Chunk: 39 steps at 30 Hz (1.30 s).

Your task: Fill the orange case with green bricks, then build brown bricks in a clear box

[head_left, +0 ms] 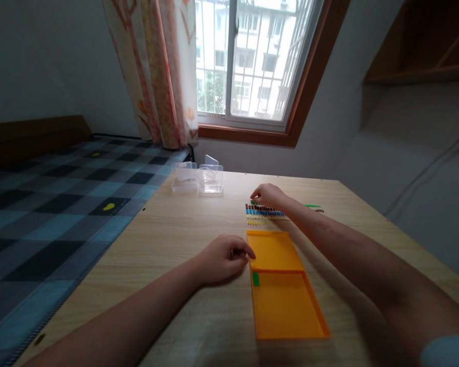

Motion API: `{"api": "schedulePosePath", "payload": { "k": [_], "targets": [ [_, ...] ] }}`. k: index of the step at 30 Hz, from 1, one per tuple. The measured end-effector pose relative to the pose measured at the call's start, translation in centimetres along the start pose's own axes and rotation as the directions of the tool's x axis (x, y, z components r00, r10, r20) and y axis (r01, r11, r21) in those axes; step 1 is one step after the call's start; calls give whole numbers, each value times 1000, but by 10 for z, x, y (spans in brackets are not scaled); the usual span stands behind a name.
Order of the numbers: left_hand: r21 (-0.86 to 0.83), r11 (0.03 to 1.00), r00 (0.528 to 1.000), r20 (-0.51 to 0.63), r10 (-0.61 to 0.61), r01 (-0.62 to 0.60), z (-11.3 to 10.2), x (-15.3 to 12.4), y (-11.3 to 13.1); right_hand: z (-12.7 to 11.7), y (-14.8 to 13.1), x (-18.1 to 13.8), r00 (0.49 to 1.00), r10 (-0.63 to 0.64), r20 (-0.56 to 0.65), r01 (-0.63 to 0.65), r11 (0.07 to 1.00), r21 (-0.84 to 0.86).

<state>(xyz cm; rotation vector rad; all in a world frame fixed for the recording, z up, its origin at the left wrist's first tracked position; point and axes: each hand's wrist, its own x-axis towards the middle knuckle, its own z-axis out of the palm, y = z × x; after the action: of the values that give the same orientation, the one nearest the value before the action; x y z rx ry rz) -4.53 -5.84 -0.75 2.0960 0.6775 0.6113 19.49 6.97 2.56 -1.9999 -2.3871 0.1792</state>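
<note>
While the left hand [229, 257], fingers slightly parted, is touching the orange tray [286, 308], lower centre, the right hand [270, 194] is stretching over coloured pieces [263, 213], mid-frame; whether its fingers are gripping one, unclear.

Bright window [258, 61] beside patterned curtain [162, 71]

Pale bluish sleeve [448, 351], bare forearms [145, 308]

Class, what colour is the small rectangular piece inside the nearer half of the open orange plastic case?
Green: the small rectangular piece shows best in the head view.
</note>
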Motion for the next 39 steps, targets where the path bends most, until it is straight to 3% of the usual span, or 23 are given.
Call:
{"api": "schedulePosePath", "payload": {
  "k": [5,16,25,39],
  "targets": [
    [24,1000,1000,11,15,-15,1,0,0,4,-4,4,1000,-20,9,21,1000,-23],
    [13,1000,1000,-10,18,-18,2,1,0,3,-16,7,996,-10,-89,6,999,-50],
    [26,999,999,-8,41,-41,3,1,-3,6,-25,12,996,88,-20,-89,994,-58],
    [40,999,1000,14,28,-28,1,4,0,4,-29,16,982,183,49,-186,981,62]
  ]
}}
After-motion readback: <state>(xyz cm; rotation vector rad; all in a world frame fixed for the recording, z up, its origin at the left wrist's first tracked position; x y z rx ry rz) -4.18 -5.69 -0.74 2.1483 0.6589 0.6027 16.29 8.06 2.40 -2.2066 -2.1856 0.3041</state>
